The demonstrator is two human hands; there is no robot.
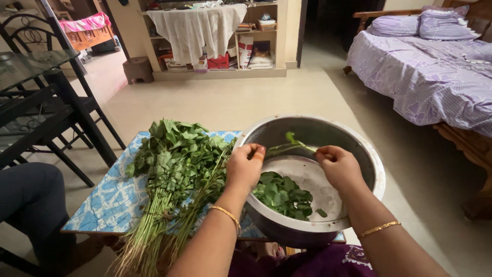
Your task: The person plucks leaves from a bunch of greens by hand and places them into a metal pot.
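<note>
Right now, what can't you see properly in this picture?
- Head view: the roots of the leafy bunch run off the bottom edge.
- The left hand and right hand cover both ends of the green sprig they pinch.
- The near inside wall of the steel bowl is hidden behind its own rim.
- The shelf items behind the white cloth are covered.

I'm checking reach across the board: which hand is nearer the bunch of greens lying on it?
Left. The left hand is beside the bunch of greens; the right hand is farther off, over the steel bowl.
</note>
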